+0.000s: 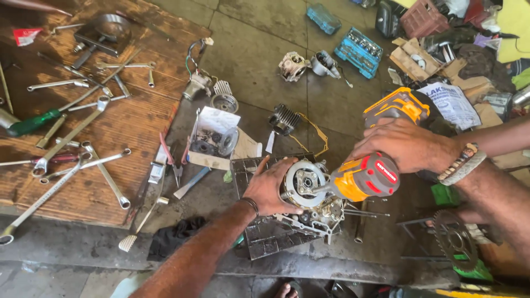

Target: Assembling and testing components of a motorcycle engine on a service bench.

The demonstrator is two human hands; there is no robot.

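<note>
engine casing (301,207) on floor plate beside wooden bench (83,132) strewn with spanners (105,174); left hand (270,187) spread on clutch hub (303,181), right hand (406,144) wrapped round impact wrench (367,176), long axis level, nose pointing left into hub

left hand (269,190): braces round clutch assembly (302,180) on engine case (309,218)
right hand (406,144): grips orange power driver (369,176), bit touching clutch centre

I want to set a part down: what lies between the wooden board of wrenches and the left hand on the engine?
In the head view, red-handled pliers, a carton of small parts and a black rag lie between the wooden board and left hand.
</note>
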